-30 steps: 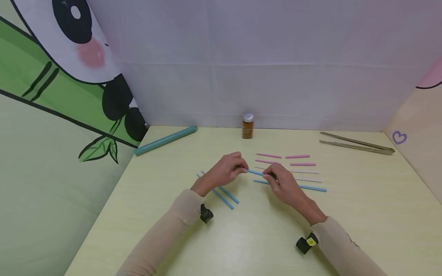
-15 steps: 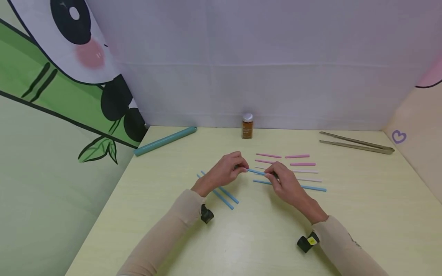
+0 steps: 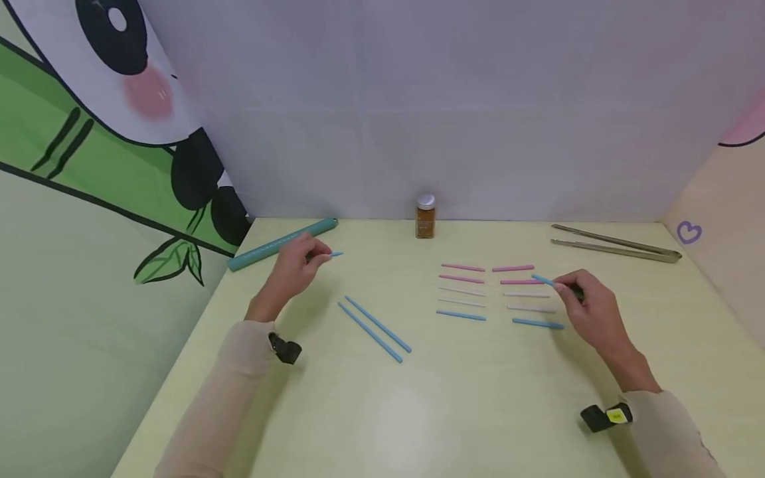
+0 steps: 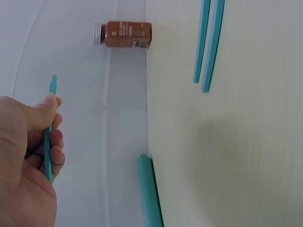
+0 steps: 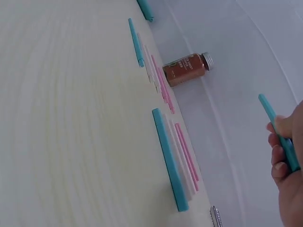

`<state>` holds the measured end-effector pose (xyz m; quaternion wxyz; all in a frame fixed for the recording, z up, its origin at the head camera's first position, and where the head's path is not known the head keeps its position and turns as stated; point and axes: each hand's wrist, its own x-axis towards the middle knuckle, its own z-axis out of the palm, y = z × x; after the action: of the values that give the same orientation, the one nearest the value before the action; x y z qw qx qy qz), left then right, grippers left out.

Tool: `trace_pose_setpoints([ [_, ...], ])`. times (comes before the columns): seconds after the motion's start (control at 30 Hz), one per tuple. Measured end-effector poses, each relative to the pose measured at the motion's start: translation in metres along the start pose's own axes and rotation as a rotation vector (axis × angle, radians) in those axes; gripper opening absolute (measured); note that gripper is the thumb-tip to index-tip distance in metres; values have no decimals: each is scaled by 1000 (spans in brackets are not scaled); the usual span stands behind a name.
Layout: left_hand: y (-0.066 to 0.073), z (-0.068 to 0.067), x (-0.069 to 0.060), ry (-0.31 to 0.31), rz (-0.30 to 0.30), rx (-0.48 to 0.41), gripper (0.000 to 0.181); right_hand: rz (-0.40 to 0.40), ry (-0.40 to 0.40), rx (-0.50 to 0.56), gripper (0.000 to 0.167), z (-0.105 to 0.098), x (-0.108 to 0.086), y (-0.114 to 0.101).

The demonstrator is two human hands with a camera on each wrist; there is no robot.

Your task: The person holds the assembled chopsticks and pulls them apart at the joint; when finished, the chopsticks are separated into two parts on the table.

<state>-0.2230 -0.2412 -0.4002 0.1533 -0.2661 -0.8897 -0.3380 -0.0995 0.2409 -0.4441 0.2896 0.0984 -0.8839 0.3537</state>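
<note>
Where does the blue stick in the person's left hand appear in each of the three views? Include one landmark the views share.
Head: left of centre, the blue stick poking out from the left hand.
Left wrist: near the left edge, running up the picture, tip above the thumb.
Right wrist: not in it; the other held stick is in the right hand.
Shared landmark: the silver-lidded jar.

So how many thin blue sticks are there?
6: one blue stick in the left hand, another in the right hand, two shorter ones in front of the white sticks, two longer ones to their left.
</note>
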Motion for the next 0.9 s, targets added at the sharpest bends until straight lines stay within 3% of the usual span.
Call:
trace_pose_setpoints([
  [0.07,2,-2,1,-61,7,-1,11,8,-32,-3,8,-8,-1,1],
  [0.17,11,7,0,-121,14,-12,11,26,-61,-31,9,-12,-6,-2],
  [0.43,51,43,-10,-273,79,-17,9,74,-164,-70,11,-16,-25,-8],
  [0.63,79,75,-19,-392,70,-24,12,76,-270,-91,10,-16,-38,-15],
  [0.9,111,114,-34,-499,175,-33,16,123,-396,-114,10,-13,-54,-29],
])
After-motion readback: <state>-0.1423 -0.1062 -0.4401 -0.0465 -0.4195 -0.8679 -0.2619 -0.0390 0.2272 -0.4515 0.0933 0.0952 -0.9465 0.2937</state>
